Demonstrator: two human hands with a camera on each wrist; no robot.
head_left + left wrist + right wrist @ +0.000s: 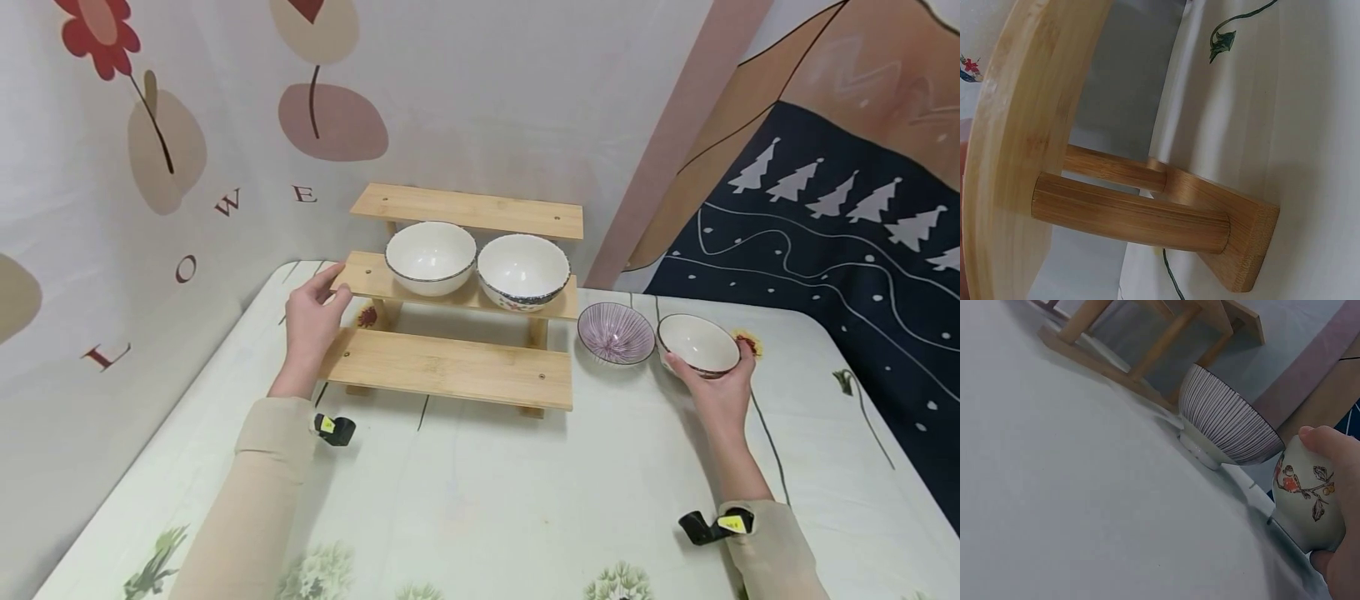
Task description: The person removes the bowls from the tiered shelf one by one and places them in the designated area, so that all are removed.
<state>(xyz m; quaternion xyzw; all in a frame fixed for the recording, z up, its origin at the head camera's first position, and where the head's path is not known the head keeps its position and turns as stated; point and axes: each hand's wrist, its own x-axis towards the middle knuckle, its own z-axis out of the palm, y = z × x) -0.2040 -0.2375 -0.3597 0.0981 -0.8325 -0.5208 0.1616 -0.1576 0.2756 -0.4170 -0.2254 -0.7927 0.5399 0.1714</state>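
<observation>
My left hand (311, 325) pinches the left end of the middle board of a three-tier wooden shelf (450, 362). In the left wrist view, that board (1029, 125) and its round posts fill the left side. Two white bowls stand side by side on the middle tier, one plain-rimmed (431, 250), one with a dark patterned rim (523, 271). To the right of the shelf, my right hand (723, 400) holds a cream bowl (697, 343) by its sides; a painted branch shows on its outside (1304, 494). Beside it sits a purple-striped bowl (615, 333).
A pale flower-printed cloth (480, 500) covers the table. Behind the shelf hangs a light printed curtain (480, 108), with a dark tree-patterned cloth (825, 242) at the right. The shelf's top board (468, 208) and bottom board (450, 367) carry no bowls.
</observation>
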